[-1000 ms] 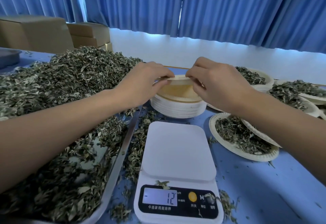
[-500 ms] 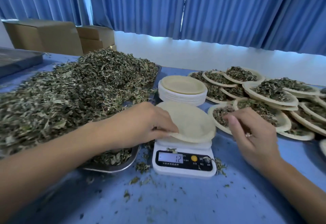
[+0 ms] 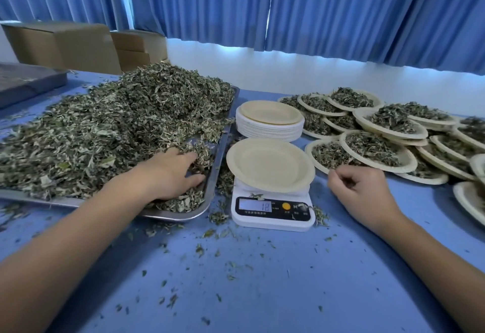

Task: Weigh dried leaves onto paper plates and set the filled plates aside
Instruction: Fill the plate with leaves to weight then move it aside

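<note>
left hand (image 3: 168, 172) quit the plate (image 3: 270, 164), fingers now clutching leaves (image 3: 105, 128); right hand (image 3: 359, 191) loosely curled, empty.

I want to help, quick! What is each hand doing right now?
Left hand: fingers curled into the dried leaves, grabbing some.
Right hand: loosely curled, holding nothing.

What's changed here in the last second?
Both hands lifted a plate off the stack; the left hand set it on the scale, let go and moved left into the dried leaves. The right hand dropped to the table. The scale still reads 12.
</note>
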Demonstrator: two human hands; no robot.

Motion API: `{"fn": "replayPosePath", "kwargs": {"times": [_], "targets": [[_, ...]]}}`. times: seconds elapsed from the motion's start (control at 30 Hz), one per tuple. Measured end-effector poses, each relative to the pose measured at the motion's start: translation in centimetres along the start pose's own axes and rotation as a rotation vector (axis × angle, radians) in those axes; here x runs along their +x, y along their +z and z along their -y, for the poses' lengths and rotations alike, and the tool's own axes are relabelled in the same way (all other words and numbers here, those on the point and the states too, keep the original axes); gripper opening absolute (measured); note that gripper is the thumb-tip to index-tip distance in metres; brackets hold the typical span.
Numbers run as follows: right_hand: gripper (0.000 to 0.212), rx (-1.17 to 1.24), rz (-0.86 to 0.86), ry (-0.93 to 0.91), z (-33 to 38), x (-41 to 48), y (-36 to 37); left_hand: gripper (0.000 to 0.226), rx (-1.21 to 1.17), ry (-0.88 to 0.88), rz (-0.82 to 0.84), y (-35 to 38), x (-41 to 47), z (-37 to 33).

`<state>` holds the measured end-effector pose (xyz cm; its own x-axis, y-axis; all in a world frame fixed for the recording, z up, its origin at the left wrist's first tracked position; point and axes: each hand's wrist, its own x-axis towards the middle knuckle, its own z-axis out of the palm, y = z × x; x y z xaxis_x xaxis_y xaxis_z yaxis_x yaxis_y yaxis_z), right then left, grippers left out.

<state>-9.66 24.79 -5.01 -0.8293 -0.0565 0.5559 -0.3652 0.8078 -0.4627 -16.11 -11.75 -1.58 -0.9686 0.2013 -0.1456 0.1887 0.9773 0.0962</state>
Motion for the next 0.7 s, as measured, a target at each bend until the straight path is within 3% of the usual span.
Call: {"fn": "replayPosePath", "kwargs": {"times": [0.17,0.33,0.43,0.57,0.7], "targets": [[0.045,-0.066,0.046,-0.045,-0.1,-0.1,0.2,0.041,0.052,0.138,-0.158,0.6,0.1,0.1],[0.047,-0.110,0.064,-0.065,0.0,0.1,0.2,0.016,0.070,0.217,-0.136,0.8,-0.3,-0.1],[0.047,-0.110,0.070,-0.074,0.1,0.0,0.2,0.031,-0.002,0.232,-0.181,0.8,-0.7,-0.2],[0.046,-0.111,0.074,-0.072,0.2,0.0,0.1,0.045,-0.269,0.158,-0.109,0.1,-1.6,0.0],[0.047,-0.100,0.083,-0.075,0.2,0.0,0.1,0.050,-0.124,0.175,-0.103,0.3,-2.7,-0.5]]}}
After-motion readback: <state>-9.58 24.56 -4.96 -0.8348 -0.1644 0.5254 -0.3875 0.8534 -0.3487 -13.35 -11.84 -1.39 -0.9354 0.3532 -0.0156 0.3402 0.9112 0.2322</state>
